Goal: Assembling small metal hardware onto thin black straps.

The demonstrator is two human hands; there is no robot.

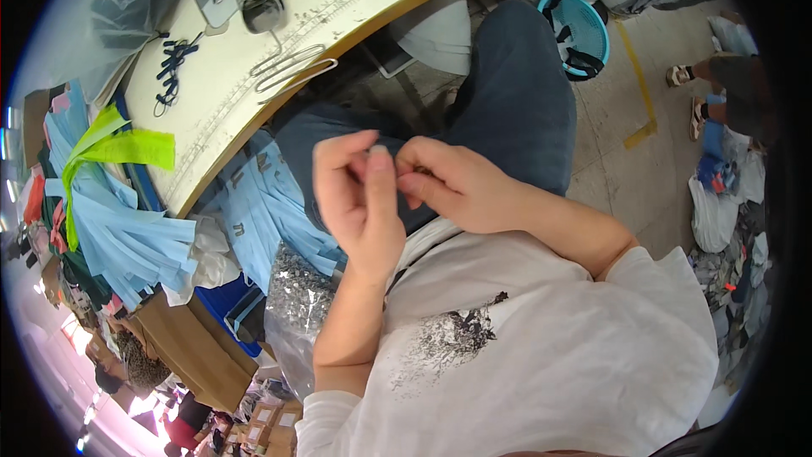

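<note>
Both hands are raised close together over my lap, thumbs and fingertips drawn in. My left hand [359,195] is closed in a pinch, its thumb up against the curled fingers. Beside it, my right hand [469,186] is pinched too, with a tiny dark bit showing at its fingertips, too small to name. Whether a thread or small part runs between the hands cannot be seen. Below my left forearm lies a clear plastic bag [298,296] full of small dark and silvery pieces. Light blue fabric strips [266,203] hang beside my left knee.
A pale worktable [355,8] curves ahead, bearing a bent wire rack [292,68] and black cords [173,72]. More blue strips [135,220] with a neon green band [127,148] hang at left. A turquoise basket [584,30] stands on the floor; another person's sandalled feet [696,118] are at right.
</note>
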